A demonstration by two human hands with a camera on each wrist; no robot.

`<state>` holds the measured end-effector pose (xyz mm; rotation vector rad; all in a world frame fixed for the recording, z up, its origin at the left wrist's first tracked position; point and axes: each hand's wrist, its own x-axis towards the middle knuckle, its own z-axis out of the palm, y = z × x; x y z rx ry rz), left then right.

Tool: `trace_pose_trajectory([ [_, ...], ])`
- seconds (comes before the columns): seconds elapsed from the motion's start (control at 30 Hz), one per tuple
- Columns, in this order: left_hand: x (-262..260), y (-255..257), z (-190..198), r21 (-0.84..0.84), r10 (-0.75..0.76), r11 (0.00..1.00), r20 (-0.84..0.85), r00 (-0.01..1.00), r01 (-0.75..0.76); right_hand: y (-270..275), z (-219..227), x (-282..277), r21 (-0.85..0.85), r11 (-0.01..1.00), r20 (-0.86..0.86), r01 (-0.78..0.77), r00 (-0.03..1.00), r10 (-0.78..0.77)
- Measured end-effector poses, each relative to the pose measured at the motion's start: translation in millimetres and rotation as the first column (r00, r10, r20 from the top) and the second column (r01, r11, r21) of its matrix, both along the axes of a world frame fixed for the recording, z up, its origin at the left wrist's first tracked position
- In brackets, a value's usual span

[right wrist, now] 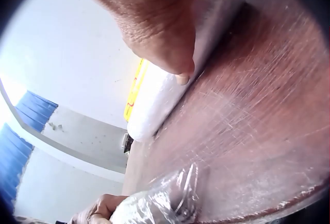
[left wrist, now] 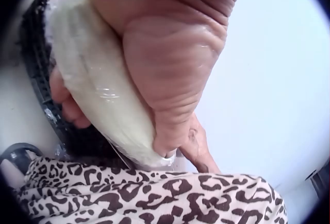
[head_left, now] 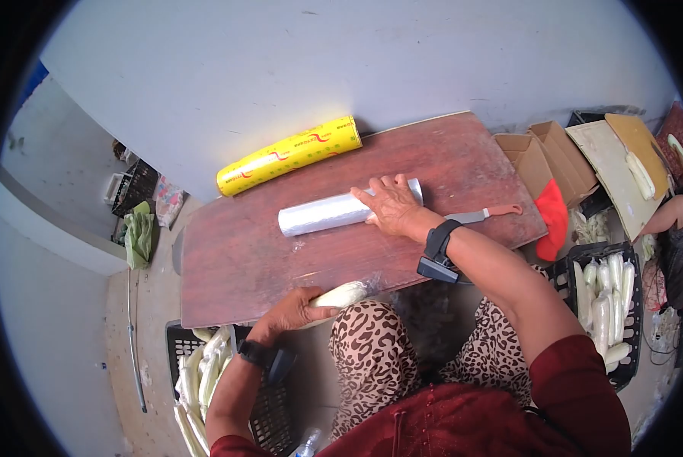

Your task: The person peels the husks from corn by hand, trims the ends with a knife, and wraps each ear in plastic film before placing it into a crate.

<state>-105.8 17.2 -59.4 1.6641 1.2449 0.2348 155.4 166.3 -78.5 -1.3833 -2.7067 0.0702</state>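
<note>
Left grip (head_left: 289, 311) holds a film-wrapped vegetable (head_left: 344, 295), jutting rightward, by the tabletop's (head_left: 242, 255) near edge; right grip (head_left: 393, 206) clasps a plastic-film roll (head_left: 318, 214).

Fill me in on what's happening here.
A person is at a table with a white vegetable and a roll of clear film. The left hand holds the vegetable, which has clear film around it, by the table's near edge. The right hand rests on the roll. Behind it lies a yellow roll, and a knife is to the right. Crates on the left and right hold more vegetables.
</note>
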Motion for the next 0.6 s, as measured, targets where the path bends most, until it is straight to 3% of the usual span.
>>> trace_pose_trajectory([
  [0.03, -3.9, -1.7, -0.4, -0.014, 0.041, 0.999, 0.002, 0.999, -0.041, -1.1, 0.1, 0.6, -0.006, 1.0, -0.009, -0.002, 1.0, 0.002],
  [0.07, -12.0, -3.3, 3.5, -0.173, 0.112, 0.979, 0.021, 0.993, -0.107, -2.0, 0.3, 1.4, -0.01, 1.0, -0.017, -0.006, 1.0, 0.005],
  [0.17, -12.4, -8.4, 31.5, -0.3, 0.339, 0.908, 0.113, 0.934, -0.293, -5.3, 1.4, 5.0, 0.058, 0.998, -0.017, -0.036, 0.999, 0.037],
  [0.3, -23.3, 5.4, 40.0, -0.356, 0.395, 0.892, 0.319, 0.861, -0.278, -8.4, 4.7, 15.3, 0.109, 0.993, -0.042, -0.052, 0.997, 0.057],
  [0.4, -12.3, 20.7, 51.5, -0.336, 0.349, 0.919, 0.456, 0.819, -0.204, -12.8, 26.6, 29.8, -0.115, 0.993, -0.044, 0.01, 0.999, -0.015],
  [0.5, 4.6, 35.0, 68.7, -0.311, 0.289, 0.941, 0.536, 0.793, -0.133, -15.9, 52.7, 48.8, -0.335, 0.942, -0.236, -0.019, 0.97, -0.064],
  [0.6, 19.7, 45.5, 93.6, -0.278, 0.222, 0.958, 0.572, 0.79, -0.068, -20.6, 83.8, 68.2, -0.599, 0.729, -0.618, -0.33, 0.769, -0.16],
])
